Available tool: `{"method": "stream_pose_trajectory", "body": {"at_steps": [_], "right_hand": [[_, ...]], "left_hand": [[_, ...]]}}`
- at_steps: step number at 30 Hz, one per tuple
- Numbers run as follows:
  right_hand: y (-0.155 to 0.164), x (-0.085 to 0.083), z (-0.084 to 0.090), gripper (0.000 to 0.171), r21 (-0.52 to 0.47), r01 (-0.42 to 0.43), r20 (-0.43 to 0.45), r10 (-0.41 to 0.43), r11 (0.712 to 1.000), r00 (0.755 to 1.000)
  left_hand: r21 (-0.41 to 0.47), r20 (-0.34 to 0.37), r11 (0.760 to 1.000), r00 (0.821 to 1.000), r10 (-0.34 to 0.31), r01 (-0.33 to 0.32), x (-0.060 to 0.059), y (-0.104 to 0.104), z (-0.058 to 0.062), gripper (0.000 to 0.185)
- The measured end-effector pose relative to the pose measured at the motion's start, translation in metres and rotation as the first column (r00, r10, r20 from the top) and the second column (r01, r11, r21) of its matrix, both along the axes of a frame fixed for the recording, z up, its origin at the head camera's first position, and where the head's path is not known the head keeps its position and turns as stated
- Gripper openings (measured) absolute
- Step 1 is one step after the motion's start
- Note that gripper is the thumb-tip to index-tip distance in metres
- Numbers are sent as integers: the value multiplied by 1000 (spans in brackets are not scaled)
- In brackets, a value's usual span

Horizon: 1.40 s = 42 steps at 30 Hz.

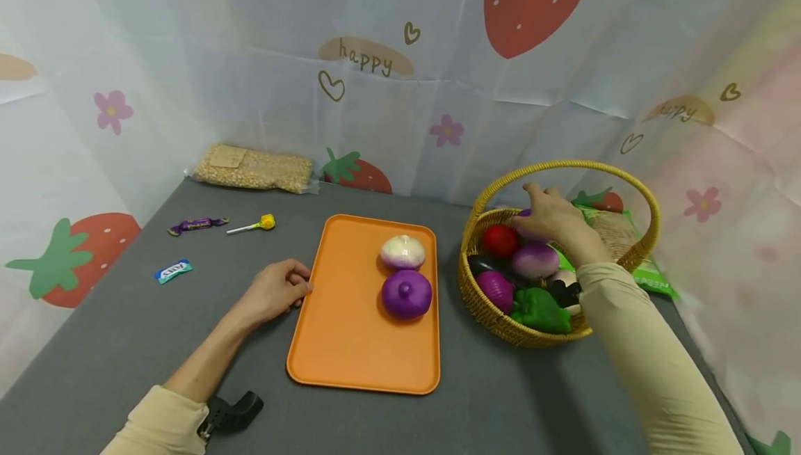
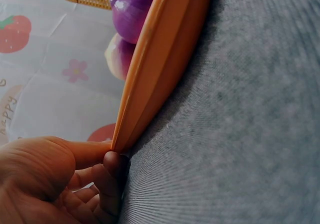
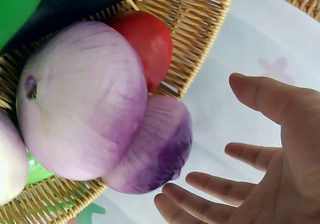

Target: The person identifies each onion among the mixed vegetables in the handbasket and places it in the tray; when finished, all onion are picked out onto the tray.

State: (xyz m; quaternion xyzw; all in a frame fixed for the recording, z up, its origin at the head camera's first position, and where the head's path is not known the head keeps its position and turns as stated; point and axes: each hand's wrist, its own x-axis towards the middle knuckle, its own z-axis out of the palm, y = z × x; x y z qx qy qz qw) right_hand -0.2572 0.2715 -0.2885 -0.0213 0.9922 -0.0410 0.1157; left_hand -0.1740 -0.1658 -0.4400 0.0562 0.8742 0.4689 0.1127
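Note:
An orange tray (image 1: 350,330) lies on the grey table with a white onion (image 1: 402,252) and a purple onion (image 1: 407,293) on it. My left hand (image 1: 278,291) is at the tray's left edge; in the left wrist view its thumb and curled fingers (image 2: 107,156) pinch the tray's rim (image 2: 155,79). My right hand (image 1: 551,218) reaches into the back of a wicker basket (image 1: 488,312). In the right wrist view that hand (image 3: 210,134) is spread open just beside a small purple onion (image 3: 155,149), apart from it. A larger pale onion (image 3: 82,99) and a red tomato (image 3: 147,44) lie next to it.
The basket also holds a dark purple onion (image 1: 496,289), a green pepper (image 1: 539,310) and dark items. A green packet (image 1: 651,277) lies behind it. At back left are a bag of kernels (image 1: 253,168), a lollipop (image 1: 256,225) and two wrapped sweets (image 1: 197,224). Curtains wall three sides.

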Motion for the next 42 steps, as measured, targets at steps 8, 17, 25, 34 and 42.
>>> {"method": "stream_pose_trajectory", "body": {"at_steps": [8,17,25,34,42], "right_hand": [[3,0,-10,68,62,-64,50,60,996,997],[7,8,-12,47,174,-130,-145,156,976,977],[-6,35,2,58,117,-165,-281,192,979,940],[-19,86,0,56,36,-229,-486,217,973,847],[-42,133,-16,55,26,-408,-701,307,913,643]], "left_hand": [[-6,-8,1000,1000,8,-8,-1,0,-2,25],[-9,-8,1000,1000,13,-13,1,1,-2,24],[-7,-8,1000,1000,8,-8,1,2,1,25],[-7,-5,1000,1000,1,-1,0,0,-1,26],[-3,5,1000,1000,-3,3,0,-1,1,27]]}}
